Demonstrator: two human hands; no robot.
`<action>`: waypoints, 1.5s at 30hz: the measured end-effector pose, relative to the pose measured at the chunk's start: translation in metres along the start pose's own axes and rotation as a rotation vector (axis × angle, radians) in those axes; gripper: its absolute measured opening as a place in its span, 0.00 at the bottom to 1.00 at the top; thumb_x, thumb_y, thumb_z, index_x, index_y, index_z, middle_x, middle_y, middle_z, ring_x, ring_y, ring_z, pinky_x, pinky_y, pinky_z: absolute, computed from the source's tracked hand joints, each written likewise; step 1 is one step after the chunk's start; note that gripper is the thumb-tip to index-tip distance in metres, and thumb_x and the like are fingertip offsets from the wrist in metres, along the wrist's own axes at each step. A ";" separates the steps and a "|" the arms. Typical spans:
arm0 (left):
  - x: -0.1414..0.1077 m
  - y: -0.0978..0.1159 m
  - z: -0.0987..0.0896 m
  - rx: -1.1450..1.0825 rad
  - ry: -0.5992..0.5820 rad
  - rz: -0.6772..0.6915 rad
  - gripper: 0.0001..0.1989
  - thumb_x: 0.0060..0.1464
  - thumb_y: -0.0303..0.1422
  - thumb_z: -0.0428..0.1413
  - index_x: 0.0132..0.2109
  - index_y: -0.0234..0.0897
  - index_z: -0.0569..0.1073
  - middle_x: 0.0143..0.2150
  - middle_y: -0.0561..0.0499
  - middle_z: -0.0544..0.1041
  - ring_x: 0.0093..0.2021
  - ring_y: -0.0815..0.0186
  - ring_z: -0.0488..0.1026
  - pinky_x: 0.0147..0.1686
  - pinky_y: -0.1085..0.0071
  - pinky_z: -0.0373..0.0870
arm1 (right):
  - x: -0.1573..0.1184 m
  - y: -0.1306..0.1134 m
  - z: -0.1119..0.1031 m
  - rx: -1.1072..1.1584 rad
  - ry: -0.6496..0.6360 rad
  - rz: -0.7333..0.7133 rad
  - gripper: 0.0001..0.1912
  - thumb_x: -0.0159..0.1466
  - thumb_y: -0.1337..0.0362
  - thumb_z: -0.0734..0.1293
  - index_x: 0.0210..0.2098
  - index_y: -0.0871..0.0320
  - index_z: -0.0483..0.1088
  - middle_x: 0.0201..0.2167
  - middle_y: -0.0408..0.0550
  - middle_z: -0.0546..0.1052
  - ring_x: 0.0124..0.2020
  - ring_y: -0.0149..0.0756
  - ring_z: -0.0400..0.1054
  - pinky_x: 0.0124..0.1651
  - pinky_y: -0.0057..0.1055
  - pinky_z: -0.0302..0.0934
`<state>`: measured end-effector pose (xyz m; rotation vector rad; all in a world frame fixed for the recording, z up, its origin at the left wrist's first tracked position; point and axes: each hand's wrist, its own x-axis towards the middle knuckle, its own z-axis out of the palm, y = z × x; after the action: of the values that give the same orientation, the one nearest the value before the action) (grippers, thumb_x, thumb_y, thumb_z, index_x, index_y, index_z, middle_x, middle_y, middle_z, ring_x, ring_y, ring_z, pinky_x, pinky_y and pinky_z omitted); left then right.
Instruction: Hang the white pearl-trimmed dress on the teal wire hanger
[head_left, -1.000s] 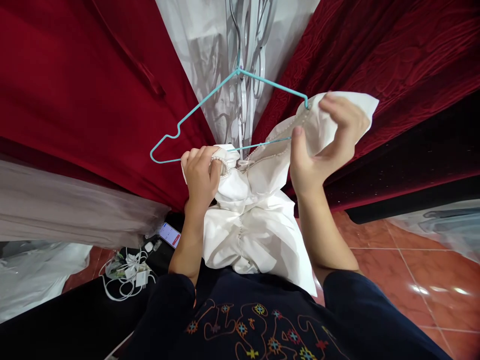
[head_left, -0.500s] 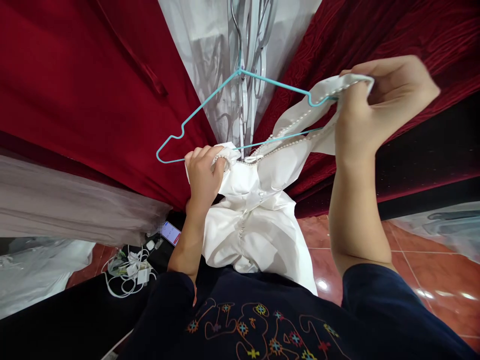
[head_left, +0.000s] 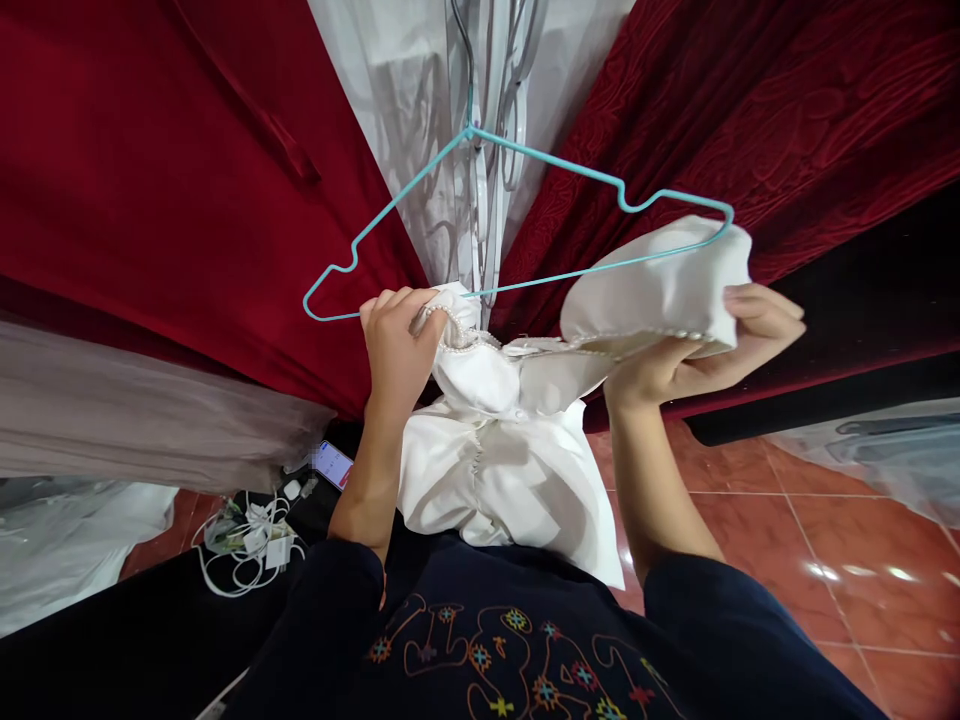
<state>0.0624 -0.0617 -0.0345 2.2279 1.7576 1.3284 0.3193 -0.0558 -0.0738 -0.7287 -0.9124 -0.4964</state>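
Observation:
A white dress [head_left: 517,470] with pearl-like edging hangs in front of my body. My left hand [head_left: 401,335] is closed round its gathered left strap, at the lower bar of a light blue hanger [head_left: 559,160]. Off to the right, my right hand [head_left: 697,350] grips the wide right strap [head_left: 652,285] by its beaded edge, thumb and fingers on either side. That strap lies behind and below the hanger's right end, whose whole outline now shows. The hanger's hook goes up at the top centre.
Red curtains [head_left: 225,180] hang on both sides of white fabric and several white hangers [head_left: 499,130]. At lower left a phone [head_left: 331,464] and tangled white cables [head_left: 251,545] lie on a black surface. Red floor tiles [head_left: 750,530] show at right.
My right hand has moved down and slightly left with the right strap, which has come off the hanger's right end. My left hand has barely moved and still holds the left strap.

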 end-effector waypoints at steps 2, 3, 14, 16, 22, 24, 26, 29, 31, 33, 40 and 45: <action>-0.001 0.000 0.000 -0.002 0.000 0.003 0.09 0.60 0.25 0.57 0.41 0.40 0.82 0.34 0.54 0.80 0.38 0.61 0.72 0.51 0.62 0.61 | -0.003 -0.018 0.009 0.096 -0.205 0.006 0.13 0.70 0.51 0.64 0.42 0.52 0.74 0.35 0.49 0.72 0.39 0.42 0.71 0.43 0.46 0.64; -0.001 0.000 0.000 0.000 -0.001 0.003 0.09 0.60 0.25 0.57 0.41 0.41 0.82 0.34 0.54 0.80 0.38 0.61 0.72 0.51 0.62 0.61 | -0.004 -0.025 0.015 0.149 -0.367 0.004 0.11 0.71 0.54 0.63 0.44 0.51 0.74 0.37 0.48 0.74 0.41 0.42 0.72 0.44 0.46 0.66; -0.012 -0.013 0.000 -0.025 0.049 0.170 0.13 0.63 0.26 0.55 0.50 0.42 0.80 0.46 0.50 0.83 0.48 0.60 0.76 0.57 0.58 0.64 | -0.019 -0.035 0.045 -0.103 -1.070 -0.019 0.10 0.71 0.59 0.62 0.41 0.52 0.74 0.34 0.43 0.77 0.39 0.38 0.66 0.53 0.42 0.55; -0.017 -0.016 0.001 -0.120 0.159 0.221 0.17 0.63 0.24 0.52 0.52 0.41 0.79 0.52 0.49 0.81 0.52 0.60 0.77 0.59 0.57 0.67 | -0.020 -0.039 0.043 -0.111 -1.054 -0.015 0.09 0.70 0.60 0.62 0.41 0.52 0.75 0.34 0.42 0.77 0.39 0.38 0.65 0.52 0.41 0.55; -0.044 -0.037 -0.009 -0.049 0.764 -0.020 0.12 0.55 0.22 0.51 0.42 0.36 0.77 0.42 0.46 0.71 0.44 0.61 0.75 0.44 0.63 0.75 | -0.017 -0.045 0.051 -0.070 -1.069 0.101 0.10 0.70 0.60 0.63 0.38 0.54 0.75 0.33 0.42 0.78 0.38 0.36 0.66 0.54 0.41 0.55; -0.052 -0.051 -0.019 0.049 0.792 -0.152 0.13 0.54 0.22 0.50 0.43 0.36 0.75 0.41 0.45 0.70 0.42 0.61 0.74 0.41 0.64 0.74 | -0.018 -0.044 0.052 -0.056 -1.042 0.106 0.09 0.69 0.60 0.63 0.38 0.54 0.75 0.33 0.42 0.78 0.38 0.36 0.67 0.55 0.42 0.55; -0.055 -0.065 -0.031 0.144 0.769 -0.257 0.16 0.53 0.22 0.49 0.47 0.37 0.73 0.43 0.44 0.72 0.43 0.61 0.74 0.42 0.64 0.75 | -0.021 -0.044 0.052 -0.054 -1.023 0.099 0.09 0.69 0.59 0.64 0.38 0.53 0.75 0.33 0.42 0.78 0.38 0.37 0.67 0.55 0.42 0.56; -0.043 -0.077 -0.052 0.211 0.766 -0.317 0.21 0.52 0.20 0.49 0.52 0.38 0.70 0.49 0.43 0.74 0.46 0.61 0.73 0.43 0.65 0.74 | -0.024 -0.044 0.051 -0.086 -1.018 0.104 0.09 0.68 0.58 0.64 0.38 0.53 0.76 0.33 0.42 0.78 0.39 0.37 0.67 0.54 0.42 0.57; -0.025 -0.077 -0.065 0.143 0.795 -0.261 0.23 0.50 0.17 0.48 0.52 0.37 0.71 0.51 0.42 0.75 0.47 0.61 0.72 0.42 0.65 0.72 | -0.024 -0.045 0.051 -0.104 -1.019 0.111 0.09 0.68 0.58 0.65 0.38 0.53 0.76 0.32 0.43 0.77 0.39 0.37 0.67 0.53 0.42 0.58; -0.002 -0.071 -0.075 0.052 0.813 -0.175 0.24 0.48 0.15 0.47 0.50 0.34 0.72 0.50 0.43 0.75 0.46 0.61 0.71 0.42 0.66 0.70 | -0.024 -0.046 0.050 -0.105 -1.022 0.114 0.09 0.68 0.58 0.64 0.38 0.53 0.76 0.32 0.43 0.77 0.38 0.37 0.67 0.54 0.42 0.58; 0.053 -0.036 -0.075 -0.084 0.461 -0.044 0.24 0.51 0.13 0.51 0.51 0.37 0.72 0.50 0.48 0.74 0.47 0.64 0.70 0.31 0.70 0.61 | -0.021 -0.044 0.045 -0.092 -1.015 0.101 0.08 0.67 0.60 0.65 0.38 0.53 0.75 0.33 0.43 0.78 0.39 0.38 0.67 0.54 0.43 0.57; 0.053 -0.022 -0.062 -0.037 0.343 0.001 0.24 0.49 0.11 0.54 0.50 0.37 0.75 0.48 0.50 0.76 0.46 0.66 0.74 0.29 0.71 0.59 | -0.020 -0.042 0.044 -0.086 -0.982 0.077 0.06 0.66 0.61 0.66 0.37 0.53 0.75 0.32 0.42 0.76 0.38 0.38 0.66 0.53 0.43 0.57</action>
<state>0.0083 -0.0398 0.0266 2.0789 1.8040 1.8182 0.2573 -0.0488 -0.0583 -1.1059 -1.7695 -0.0756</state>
